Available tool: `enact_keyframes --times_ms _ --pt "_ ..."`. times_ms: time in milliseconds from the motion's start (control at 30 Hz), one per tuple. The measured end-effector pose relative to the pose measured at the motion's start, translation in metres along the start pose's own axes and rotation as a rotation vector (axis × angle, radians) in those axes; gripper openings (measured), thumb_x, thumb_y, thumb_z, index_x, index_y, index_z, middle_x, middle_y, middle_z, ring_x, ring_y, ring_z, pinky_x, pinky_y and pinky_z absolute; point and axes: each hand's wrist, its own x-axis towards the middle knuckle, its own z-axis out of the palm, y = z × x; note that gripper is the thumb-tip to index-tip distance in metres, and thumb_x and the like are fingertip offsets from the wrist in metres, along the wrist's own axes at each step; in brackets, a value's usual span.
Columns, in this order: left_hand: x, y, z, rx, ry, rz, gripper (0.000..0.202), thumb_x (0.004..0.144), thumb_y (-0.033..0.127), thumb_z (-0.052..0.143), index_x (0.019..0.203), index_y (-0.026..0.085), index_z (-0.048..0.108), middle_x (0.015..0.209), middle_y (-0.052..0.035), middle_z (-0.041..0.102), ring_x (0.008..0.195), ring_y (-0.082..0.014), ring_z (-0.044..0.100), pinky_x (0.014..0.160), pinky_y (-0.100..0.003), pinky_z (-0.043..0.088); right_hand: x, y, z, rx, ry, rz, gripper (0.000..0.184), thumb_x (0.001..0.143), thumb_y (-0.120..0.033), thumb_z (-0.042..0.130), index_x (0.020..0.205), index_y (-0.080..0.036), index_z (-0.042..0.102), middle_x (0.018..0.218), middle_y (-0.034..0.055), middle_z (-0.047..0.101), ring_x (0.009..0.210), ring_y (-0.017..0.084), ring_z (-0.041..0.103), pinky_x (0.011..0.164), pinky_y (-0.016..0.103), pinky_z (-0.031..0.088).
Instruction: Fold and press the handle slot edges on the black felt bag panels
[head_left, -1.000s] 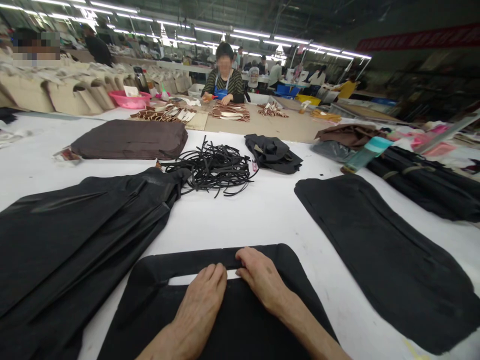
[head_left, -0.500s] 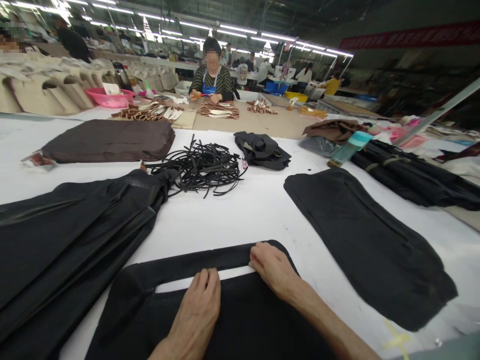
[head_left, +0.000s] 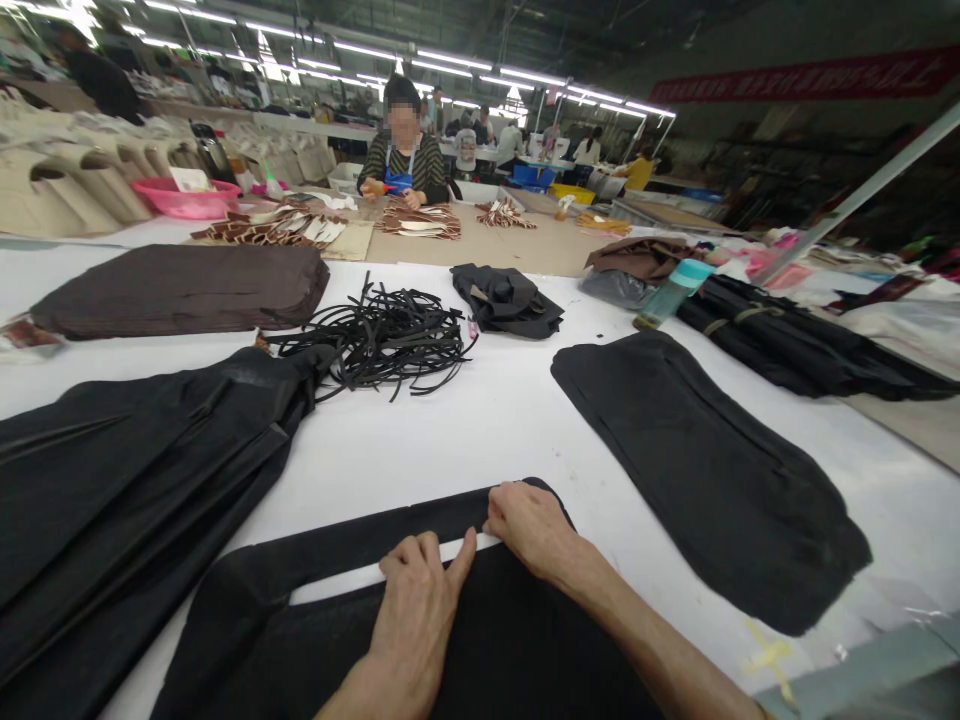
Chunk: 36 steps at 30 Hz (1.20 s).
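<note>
A black sheet of material lies on the white tabletop in front of me, with a long narrow white gap across it below its far edge. My left hand rests on the sheet at the near side of this gap, fingers bent and thumb stretched apart. At the gap's right end, my right hand has its fingers curled closed on the far strip of the sheet. Its fingertips are partly hidden. Beside it to the right lies a flat black piece with rounded ends.
Draped black material covers the left side. Beyond it are a dark brown stack, a heap of black strips and a folded black bundle. A bottle stands tilted at right. A co-worker sits opposite.
My left hand has shifted a little right and its thumb now stands out from the fingers. My right hand stays at the gap's right end. The whole view has swung slightly to the right.
</note>
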Motion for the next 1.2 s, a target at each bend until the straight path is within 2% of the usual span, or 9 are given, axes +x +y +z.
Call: enact_keyframes --times_ms 233,433,600,733,800,867,1000,1100,1200 --pt "0.007 0.002 -0.006 0.036 -0.018 0.002 0.072 0.078 0.000 0.043 0.133 0.044 0.029 0.073 -0.0063 0.054 0.063 -0.0258 0.056 0.049 -0.031 0.039 -0.003 0.025 0.011 0.080 0.065 -0.056 0.005 0.079 -0.023 0.056 0.077 -0.019 0.057 0.078 0.0000 0.061 0.077 0.014 0.054 0.067 0.023 0.033" --pt "0.006 0.004 -0.003 0.112 -0.023 0.007 0.073 0.079 0.001 0.039 0.135 0.045 0.023 0.073 -0.0079 0.056 0.061 -0.0269 0.057 0.049 -0.032 0.039 -0.008 0.048 0.010 0.138 0.091 -0.007 0.007 0.079 -0.019 0.053 0.072 -0.019 0.052 0.074 -0.0019 0.057 0.072 0.013 0.052 0.065 0.023 0.032" --pt "0.007 0.006 -0.004 0.125 -0.043 0.002 0.074 0.080 0.000 0.036 0.135 0.047 0.020 0.075 -0.0082 0.057 0.062 -0.0268 0.058 0.050 -0.033 0.040 -0.014 0.042 0.005 0.185 0.165 0.052 0.008 0.082 -0.016 0.046 0.078 -0.020 0.053 0.080 -0.0011 0.056 0.076 0.013 0.050 0.068 0.024 0.032" --pt "0.008 0.005 -0.007 0.090 -0.079 -0.001 0.070 0.083 0.002 0.036 0.134 0.048 0.022 0.076 -0.0075 0.058 0.064 -0.0267 0.059 0.051 -0.033 0.042 -0.013 0.028 0.011 0.234 0.112 0.068 0.007 0.079 -0.021 0.052 0.072 -0.021 0.055 0.075 -0.0037 0.058 0.073 0.012 0.051 0.064 0.023 0.031" --pt "0.004 0.000 -0.006 0.003 -0.049 0.009 0.065 0.084 0.005 0.039 0.135 0.042 0.025 0.078 -0.0073 0.058 0.067 -0.0263 0.058 0.053 -0.034 0.045 -0.009 0.026 0.016 0.231 0.080 0.117 0.008 0.075 -0.020 0.054 0.067 -0.020 0.054 0.070 -0.0031 0.058 0.070 0.013 0.052 0.061 0.024 0.030" --pt "-0.003 -0.008 0.000 -0.108 0.024 0.032 0.059 0.082 0.006 0.043 0.134 0.032 0.034 0.086 -0.0086 0.059 0.076 -0.0263 0.058 0.060 -0.037 0.049 -0.005 0.027 0.018 0.222 0.057 0.169 0.008 0.072 -0.019 0.055 0.065 -0.020 0.054 0.067 -0.0022 0.057 0.069 0.014 0.052 0.058 0.025 0.028" --pt "-0.022 -0.032 0.019 -0.191 0.104 -0.021 0.050 0.074 -0.005 0.043 0.120 0.012 0.052 0.099 -0.0105 0.059 0.087 -0.0247 0.057 0.074 -0.038 0.052 0.001 0.029 0.015 0.199 0.027 0.200 0.008 0.071 -0.020 0.055 0.063 -0.021 0.053 0.068 -0.0018 0.059 0.069 0.015 0.053 0.057 0.026 0.028" --pt "-0.035 -0.047 0.032 -0.205 0.126 -0.064 0.049 0.072 -0.010 0.038 0.116 0.006 0.053 0.102 -0.0125 0.060 0.091 -0.0239 0.057 0.080 -0.036 0.051 -0.003 0.026 0.015 0.162 0.021 0.184 0.010 0.074 -0.020 0.050 0.064 -0.021 0.050 0.068 -0.0011 0.058 0.070 0.017 0.053 0.058 0.027 0.029" --pt "-0.051 -0.056 0.037 -0.322 0.163 -0.042 0.055 0.068 -0.011 0.037 0.119 0.006 0.049 0.117 -0.0140 0.056 0.106 -0.0236 0.053 0.088 -0.033 0.048 -0.014 0.020 0.021 0.054 0.077 0.160 0.011 0.080 -0.019 0.041 0.072 -0.021 0.049 0.076 0.0029 0.059 0.074 0.020 0.054 0.061 0.030 0.031"
